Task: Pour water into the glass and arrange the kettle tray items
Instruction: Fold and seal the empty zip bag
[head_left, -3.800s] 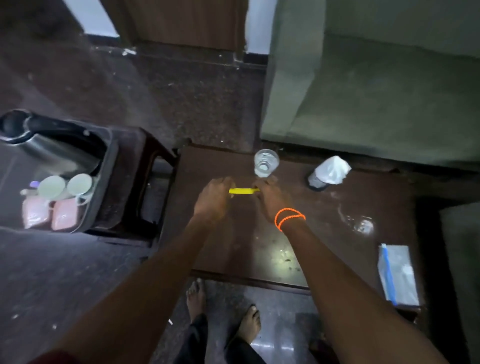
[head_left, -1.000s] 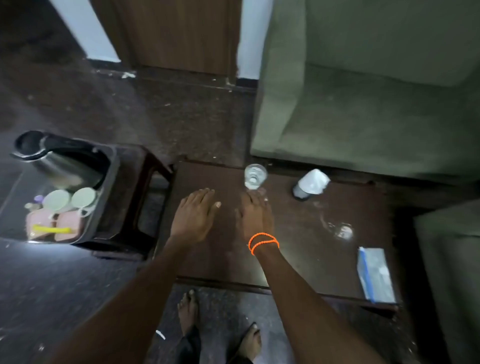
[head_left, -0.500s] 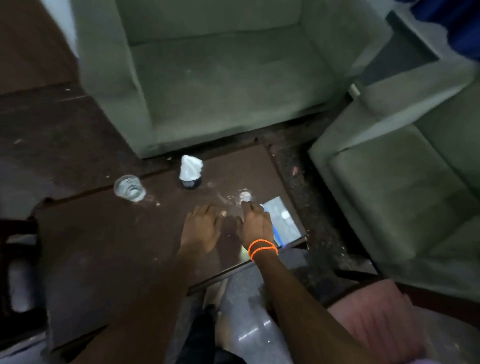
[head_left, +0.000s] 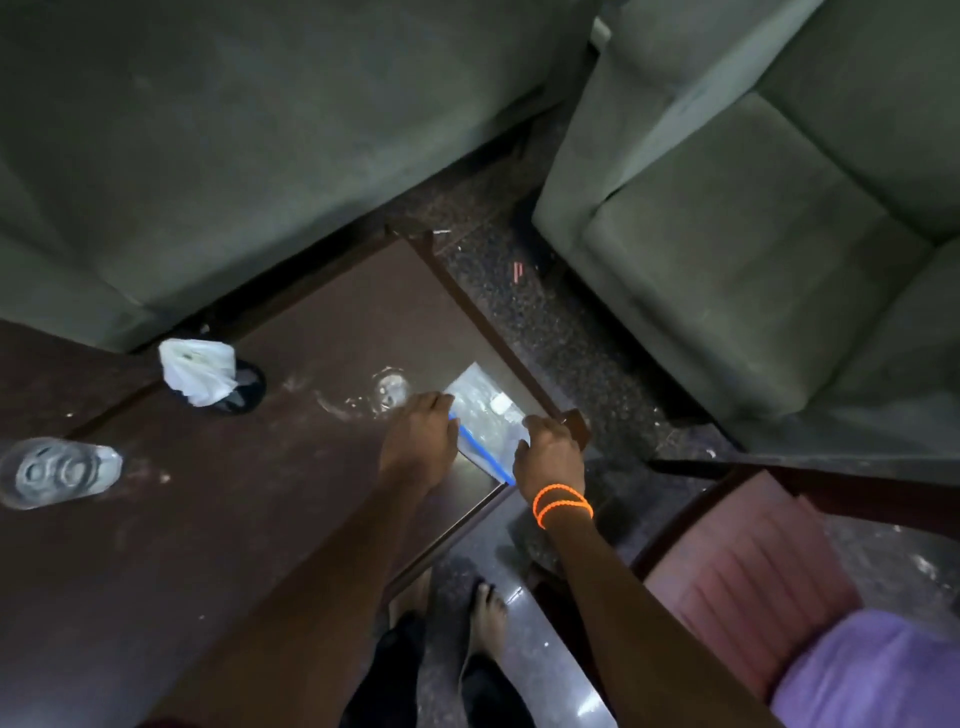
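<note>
A clear zip bag (head_left: 485, 415) with a blue seal strip lies at the right corner of the dark wooden table (head_left: 234, 519). My left hand (head_left: 415, 441) holds its left edge with bent fingers. My right hand (head_left: 550, 452), with orange bands at the wrist, grips its near right edge. The drinking glass (head_left: 57, 470) stands at the far left of the table, apart from both hands. The kettle and its tray are out of view.
A black object topped with white tissue (head_left: 208, 374) stands near the table's far edge. A small water puddle (head_left: 387, 389) lies just beyond my left hand. Green sofas (head_left: 753, 234) flank the table. A pink cushioned chair (head_left: 753, 571) with purple cloth is at lower right.
The view has swung right, off the kettle tray. Both hands moved from the table's middle to its right corner and took hold of the zip bag. The yellow item now lies in the tray.
</note>
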